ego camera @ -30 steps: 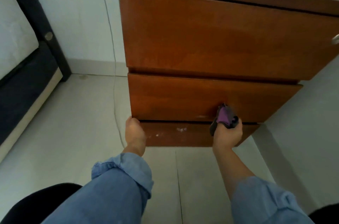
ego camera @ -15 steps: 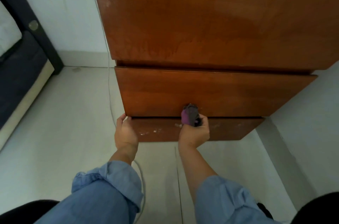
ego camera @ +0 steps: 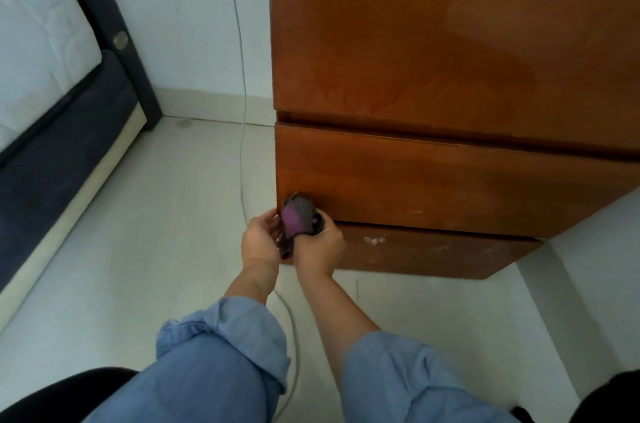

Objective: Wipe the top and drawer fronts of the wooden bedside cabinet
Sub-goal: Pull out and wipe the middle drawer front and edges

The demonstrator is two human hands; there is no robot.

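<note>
The wooden bedside cabinet [ego camera: 450, 59] fills the upper right, seen from low down; its top is out of view. Two drawer fronts show, a tall one above and a lower one [ego camera: 433, 187], over a scuffed plinth [ego camera: 415, 253]. A bunched purple and grey cloth [ego camera: 297, 219] sits against the lower drawer's bottom left corner. My right hand [ego camera: 320, 246] grips the cloth from below. My left hand [ego camera: 260, 242] cups the cloth's left side, fingers curled onto its hanging end.
A thin white cable [ego camera: 242, 131] runs down the wall and across the pale floor tiles [ego camera: 156, 249] beside the cabinet. A bed with a dark frame [ego camera: 114, 24] and white mattress [ego camera: 38, 41] stands at the left.
My right hand slid the cloth leftward along the lower drawer's bottom edge to its left corner. My left hand left the cabinet corner and came onto the cloth.
</note>
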